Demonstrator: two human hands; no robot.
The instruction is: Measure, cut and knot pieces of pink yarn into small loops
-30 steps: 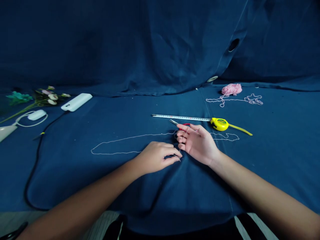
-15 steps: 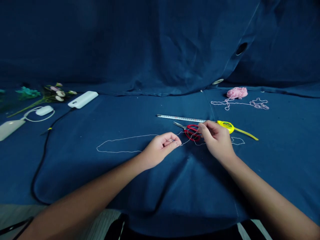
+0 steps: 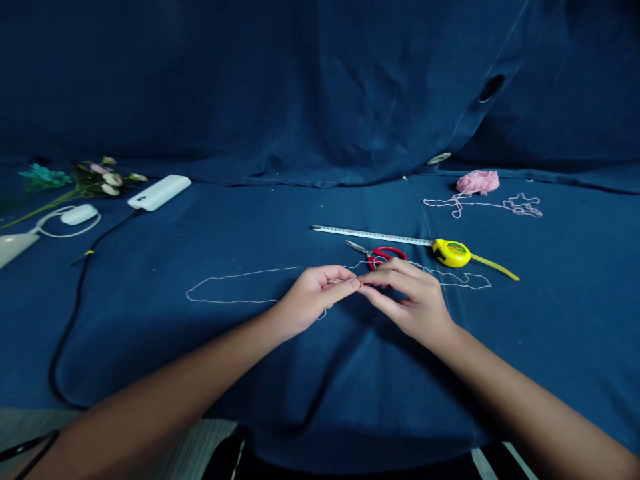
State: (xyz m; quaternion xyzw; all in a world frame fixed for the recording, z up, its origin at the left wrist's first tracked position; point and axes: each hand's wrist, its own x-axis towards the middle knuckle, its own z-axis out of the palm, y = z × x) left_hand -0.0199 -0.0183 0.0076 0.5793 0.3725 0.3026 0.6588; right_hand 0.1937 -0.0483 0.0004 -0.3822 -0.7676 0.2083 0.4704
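My left hand (image 3: 317,297) is pinching the pale thread (image 3: 260,272) between thumb and finger. My right hand (image 3: 413,293) is holding its fingertips right up by the left ones, with a narrow gap behind them. I can't tell if they are gripping any thread, because it is too thin to see there. The thread is lying on the blue cloth (image 3: 280,227), making a long, skinny loop toward the left edge and a wavy bit toward the right edge.

Some things could be going wrong. If my pinch is getting loose, the thin thread could be slipping out. If I am pulling hard, it could be catching on the scissors (image 3: 371,253), because it seems to be crossing their red handles. The loose loops could be twisting into a knot too.

The thread is looking soft and crinkly. The scissors are pointing their shiny metal blades toward the left edge. The tape measure (image 3: 451,253) is showing a smooth, round yellow case and a flat white strip. Near the far edge, a pink yarn ball (image 3: 477,181) is looking fluffy, and its curly tail is lying in front.
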